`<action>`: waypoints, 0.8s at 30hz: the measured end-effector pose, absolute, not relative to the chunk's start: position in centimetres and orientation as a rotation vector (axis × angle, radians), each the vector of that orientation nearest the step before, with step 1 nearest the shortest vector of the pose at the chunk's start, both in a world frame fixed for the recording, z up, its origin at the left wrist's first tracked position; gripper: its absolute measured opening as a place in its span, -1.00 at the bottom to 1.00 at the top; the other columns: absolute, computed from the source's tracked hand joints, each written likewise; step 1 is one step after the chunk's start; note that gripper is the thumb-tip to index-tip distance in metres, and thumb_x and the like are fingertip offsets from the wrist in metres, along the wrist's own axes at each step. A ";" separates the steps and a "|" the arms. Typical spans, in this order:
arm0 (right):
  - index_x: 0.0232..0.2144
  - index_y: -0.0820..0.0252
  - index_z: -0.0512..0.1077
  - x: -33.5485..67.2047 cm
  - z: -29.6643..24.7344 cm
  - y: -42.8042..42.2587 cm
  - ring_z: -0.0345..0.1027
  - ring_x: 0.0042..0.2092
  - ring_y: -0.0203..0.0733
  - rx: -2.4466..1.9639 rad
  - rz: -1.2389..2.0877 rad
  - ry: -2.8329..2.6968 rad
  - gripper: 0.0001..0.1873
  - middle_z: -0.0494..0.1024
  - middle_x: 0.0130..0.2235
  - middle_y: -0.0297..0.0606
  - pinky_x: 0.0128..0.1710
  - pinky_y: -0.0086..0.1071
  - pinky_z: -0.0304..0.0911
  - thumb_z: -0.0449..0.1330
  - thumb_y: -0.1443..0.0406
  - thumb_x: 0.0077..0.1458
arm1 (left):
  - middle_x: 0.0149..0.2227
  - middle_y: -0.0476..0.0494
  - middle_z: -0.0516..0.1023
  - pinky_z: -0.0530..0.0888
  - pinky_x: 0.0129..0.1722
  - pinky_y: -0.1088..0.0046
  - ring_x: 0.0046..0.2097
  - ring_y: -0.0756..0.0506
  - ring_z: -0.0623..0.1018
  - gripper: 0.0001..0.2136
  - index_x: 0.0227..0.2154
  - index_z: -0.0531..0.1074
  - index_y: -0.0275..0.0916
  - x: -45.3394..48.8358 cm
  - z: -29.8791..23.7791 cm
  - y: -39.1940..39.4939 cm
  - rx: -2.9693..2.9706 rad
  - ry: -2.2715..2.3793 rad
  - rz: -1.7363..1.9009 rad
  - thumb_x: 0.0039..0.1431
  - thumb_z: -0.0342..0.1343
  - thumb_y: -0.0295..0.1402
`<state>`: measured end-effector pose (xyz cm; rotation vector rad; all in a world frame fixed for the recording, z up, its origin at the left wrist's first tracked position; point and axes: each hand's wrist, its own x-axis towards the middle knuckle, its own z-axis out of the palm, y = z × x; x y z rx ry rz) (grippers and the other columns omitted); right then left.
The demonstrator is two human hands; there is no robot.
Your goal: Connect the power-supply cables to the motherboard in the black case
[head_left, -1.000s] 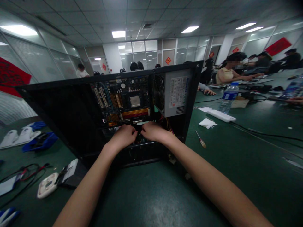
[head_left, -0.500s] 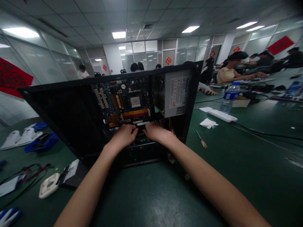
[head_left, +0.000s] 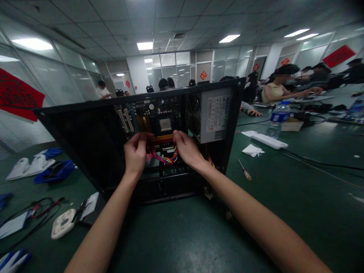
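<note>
A black computer case point(head_left: 74, 110) stands on its edge with its open side facing me. Inside are the motherboard point(head_left: 165, 124) and, at upper right, a grey power supply point(head_left: 216, 115). A bundle of red, yellow and white wires point(head_left: 165, 159) sags in a loop between my hands, in front of the lower motherboard. My left hand point(head_left: 135, 153) is closed on the bundle's left end, beside the memory slots point(head_left: 162, 139). With fingers closed, my right hand point(head_left: 187, 148) grips the bundle's right end. My fingers hide both ends of the wires.
To the right lie a screwdriver point(head_left: 245, 170), a crumpled tissue point(head_left: 253, 150), a white power strip point(head_left: 269, 141) and a water bottle point(head_left: 277, 120). Gloves point(head_left: 36, 165), a blue tray point(head_left: 55, 171), cables and a white round-cornered piece point(head_left: 63, 223) lie left. Other people sit behind.
Both hands have risen from the lower part of the case and moved apart. The coloured wire bundle has come up into view between them.
</note>
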<state>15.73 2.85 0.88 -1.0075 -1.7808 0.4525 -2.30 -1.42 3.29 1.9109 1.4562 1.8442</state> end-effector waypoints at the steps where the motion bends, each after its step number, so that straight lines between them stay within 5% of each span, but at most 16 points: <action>1: -0.40 0.12 0.29 15.7 0.8 2.8 0.33 -0.29 -0.21 -0.975 0.483 -1.739 -0.45 0.43 -0.39 -0.31 -0.25 -0.41 0.16 -0.27 -0.02 0.42 | -0.20 -0.17 0.65 0.48 -0.13 0.42 -0.11 -0.15 0.59 -0.68 -0.30 0.54 -0.26 -2.5 3.3 -1.2 1.853 1.439 1.906 0.29 -0.05 -0.19; 6: -0.44 0.09 0.20 15.3 0.7 2.2 0.30 -0.33 -0.22 -0.854 0.620 -1.628 -0.45 0.37 -0.41 -0.34 -0.25 -0.41 0.20 -0.26 -0.09 0.39 | -0.24 -0.18 0.63 0.52 -0.30 0.41 -0.29 -0.09 0.62 -0.53 -0.15 0.45 -0.24 -2.1 3.7 -0.5 1.522 1.173 1.650 0.30 -0.11 0.08; 11: -0.44 0.12 0.25 15.1 1.2 1.4 0.33 -0.30 -0.21 -0.882 0.632 -1.688 -0.42 0.39 -0.42 -0.32 -0.24 -0.40 0.20 -0.26 -0.09 0.39 | -0.62 0.03 0.38 0.37 -0.56 0.49 -0.64 0.04 0.37 -0.39 -0.31 0.42 -0.26 -0.6 4.2 -1.6 1.397 1.110 1.397 0.26 -0.16 0.25; 18: -0.25 0.19 0.44 15.7 2.9 -0.8 0.40 -0.28 -0.25 -0.984 0.455 -2.057 -0.58 0.55 -0.30 -0.27 -0.26 -0.42 0.15 -0.05 0.04 0.41 | -0.64 -0.02 0.37 0.36 -0.56 0.46 -0.58 -0.01 0.42 -0.46 -0.41 0.46 -0.26 -0.2 4.3 -2.4 1.537 1.211 1.439 0.26 -0.01 0.18; 24: -0.47 0.20 0.36 16.3 4.3 -2.4 0.26 -0.42 -0.30 -0.733 0.549 -1.954 -0.50 0.42 -0.48 -0.34 -0.40 -0.42 0.10 0.07 -0.05 0.31 | -0.58 0.00 0.41 0.27 -0.62 0.57 -0.58 0.06 0.36 -0.57 -0.40 0.48 -0.30 0.8 4.6 -3.2 1.444 1.042 1.345 0.18 0.19 0.05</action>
